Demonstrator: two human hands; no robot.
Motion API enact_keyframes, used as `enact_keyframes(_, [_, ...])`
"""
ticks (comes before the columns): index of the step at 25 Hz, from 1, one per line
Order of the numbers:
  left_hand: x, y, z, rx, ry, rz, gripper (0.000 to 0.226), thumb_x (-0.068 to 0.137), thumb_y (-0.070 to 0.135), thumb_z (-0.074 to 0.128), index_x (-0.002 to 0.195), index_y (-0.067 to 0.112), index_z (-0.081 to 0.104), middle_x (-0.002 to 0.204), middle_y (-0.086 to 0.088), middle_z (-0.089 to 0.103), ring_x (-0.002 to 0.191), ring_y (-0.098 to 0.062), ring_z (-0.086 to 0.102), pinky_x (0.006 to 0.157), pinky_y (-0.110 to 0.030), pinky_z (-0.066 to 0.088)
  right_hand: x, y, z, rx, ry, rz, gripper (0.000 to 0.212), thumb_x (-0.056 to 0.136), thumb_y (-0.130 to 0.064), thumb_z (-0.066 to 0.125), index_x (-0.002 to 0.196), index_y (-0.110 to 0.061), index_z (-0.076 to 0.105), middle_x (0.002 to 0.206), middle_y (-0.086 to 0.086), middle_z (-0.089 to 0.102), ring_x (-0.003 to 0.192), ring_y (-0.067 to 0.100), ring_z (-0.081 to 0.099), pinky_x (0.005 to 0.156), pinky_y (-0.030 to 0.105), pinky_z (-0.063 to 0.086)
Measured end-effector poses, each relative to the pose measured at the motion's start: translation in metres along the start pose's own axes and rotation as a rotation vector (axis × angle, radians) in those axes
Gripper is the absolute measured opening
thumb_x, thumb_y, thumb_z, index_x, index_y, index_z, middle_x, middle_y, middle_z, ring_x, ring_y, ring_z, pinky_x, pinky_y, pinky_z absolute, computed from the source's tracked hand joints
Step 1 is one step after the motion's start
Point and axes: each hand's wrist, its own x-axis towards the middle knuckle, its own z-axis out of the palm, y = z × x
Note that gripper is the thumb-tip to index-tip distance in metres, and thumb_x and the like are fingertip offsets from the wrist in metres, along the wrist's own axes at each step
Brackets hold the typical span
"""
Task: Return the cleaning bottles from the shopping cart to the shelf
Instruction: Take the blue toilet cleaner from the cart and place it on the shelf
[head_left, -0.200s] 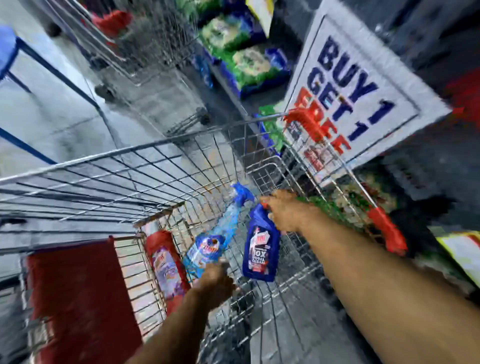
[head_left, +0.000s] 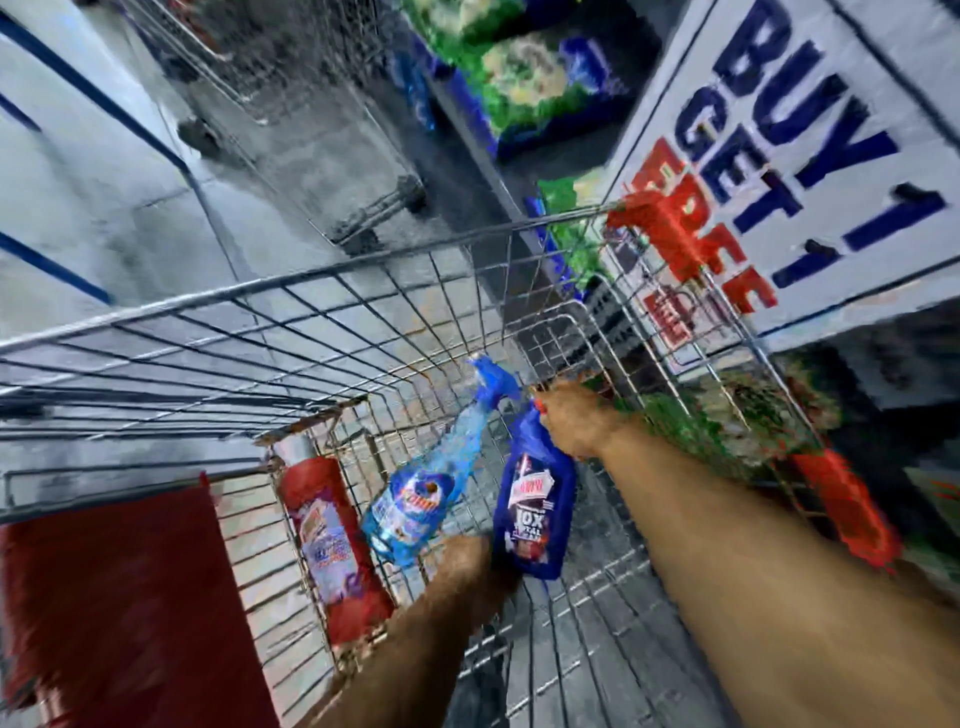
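Observation:
I look down into a wire shopping cart (head_left: 291, 291). My right hand (head_left: 574, 421) grips the neck of a dark blue bottle (head_left: 535, 506) with a white and red label, held above the basket. My left hand (head_left: 467, 564) is closed around the base of a light blue spray bottle (head_left: 415, 501), whose blue trigger head points up and away. A red bottle (head_left: 324, 530) with a pale label stands against the cart's inner wire wall at the left.
A white "BUY 1 GET 1 FREE" sign (head_left: 810, 156) hangs on the shelf to the right. Green and blue packs (head_left: 524, 78) fill the shelf beyond. Another wire cart (head_left: 291, 78) stands ahead. The red child-seat flap (head_left: 124, 597) is at lower left.
Both hands with their bottles have lifted slightly in the cart. The view has shifted a little toward the shelf sign.

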Motion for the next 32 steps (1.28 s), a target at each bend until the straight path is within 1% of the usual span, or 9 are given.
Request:
enact_keyframes(4, [-0.024,0.004,0.021,-0.009,0.144,-0.015,0.025,0.087,-0.004,0.031,0.074,0.000,0.052,0.064,-0.014,0.051,0.047,-0.026,0.052,0.037,-0.018,0.043,0.001,-0.004,-0.009,0.305,0.064,0.054,0.016,0.086,-0.016,0.057,0.079,-0.005,0.065,0.093,0.020,0.066,0.096,0.038,0.065,0.086,0.039,0.052])
enact_keyframes(6, [-0.039,0.002,0.022,-0.098,0.197,-0.048,0.023,0.083,0.002,0.032,0.070,0.001,0.052,0.054,-0.015,0.053,0.051,-0.026,0.044,0.047,-0.023,0.036,-0.019,-0.014,-0.026,0.511,0.124,0.036,0.013,0.083,-0.015,0.064,0.088,-0.004,0.068,0.090,0.013,0.069,0.089,0.032,0.065,0.086,0.034,0.051])
enact_keyframes(9, [-0.091,0.011,0.029,-0.164,0.129,0.019,0.021,0.084,0.003,0.035,0.086,-0.003,0.055,0.062,-0.019,0.061,0.057,-0.029,0.054,0.049,-0.027,0.049,-0.082,-0.035,-0.077,0.588,0.282,-0.073,0.029,0.083,-0.022,0.067,0.111,-0.013,0.066,0.105,0.003,0.065,0.094,0.020,0.061,0.086,0.024,0.044])
enact_keyframes(13, [-0.171,0.031,0.047,-0.161,-0.026,0.187,0.018,0.080,-0.003,0.035,0.084,-0.002,0.053,0.049,-0.014,0.063,0.045,-0.023,0.063,0.080,-0.036,0.052,-0.185,-0.045,-0.143,0.699,0.492,-0.267,0.026,0.086,-0.026,0.064,0.111,-0.022,0.062,0.099,-0.009,0.063,0.089,0.010,0.058,0.085,0.028,0.046])
enact_keyframes(16, [-0.235,0.033,0.066,0.052,-0.206,0.372,0.028,0.071,-0.011,0.047,0.092,-0.001,0.064,0.067,-0.014,0.070,0.065,-0.023,0.065,0.068,-0.027,0.057,-0.258,-0.046,-0.181,0.776,0.728,-0.383,0.016,0.079,-0.032,0.067,0.093,-0.037,0.060,0.080,-0.016,0.061,0.077,0.009,0.057,0.080,0.031,0.049])
enact_keyframes(19, [-0.279,0.016,0.091,0.323,-0.303,0.578,0.032,0.072,-0.012,0.062,0.100,0.002,0.070,0.087,-0.014,0.075,0.079,-0.023,0.068,0.064,-0.024,0.057,-0.327,-0.042,-0.202,0.798,0.967,-0.423,0.017,0.076,-0.036,0.066,0.092,-0.035,0.062,0.077,-0.015,0.060,0.075,0.010,0.058,0.077,0.030,0.048])
enact_keyframes(24, [-0.306,-0.028,0.145,0.597,-0.346,0.800,0.028,0.071,-0.013,0.068,0.091,0.006,0.072,0.079,-0.010,0.076,0.066,-0.018,0.065,0.059,-0.022,0.055,-0.412,-0.012,-0.188,0.785,1.194,-0.388,0.033,0.079,-0.026,0.069,0.110,-0.019,0.062,0.080,-0.019,0.057,0.074,0.006,0.055,0.081,0.030,0.050])
enact_keyframes(28, [-0.313,-0.074,0.194,0.784,-0.532,0.868,0.026,0.071,-0.017,0.066,0.086,0.003,0.072,0.071,-0.008,0.076,0.057,-0.012,0.067,0.051,-0.018,0.052,-0.476,0.038,-0.149,0.880,1.378,-0.244,0.039,0.077,-0.030,0.069,0.114,-0.029,0.057,0.091,-0.015,0.063,0.083,0.011,0.061,0.087,0.040,0.052])
enact_keyframes(32, [-0.306,-0.123,0.241,1.013,-0.727,0.933,0.029,0.067,-0.015,0.072,0.093,-0.002,0.073,0.085,-0.012,0.077,0.074,-0.015,0.070,0.065,-0.021,0.054,-0.546,0.090,-0.100,0.974,1.535,-0.071,0.044,0.073,-0.035,0.072,0.113,-0.037,0.054,0.096,-0.008,0.070,0.086,0.010,0.065,0.088,0.034,0.053])
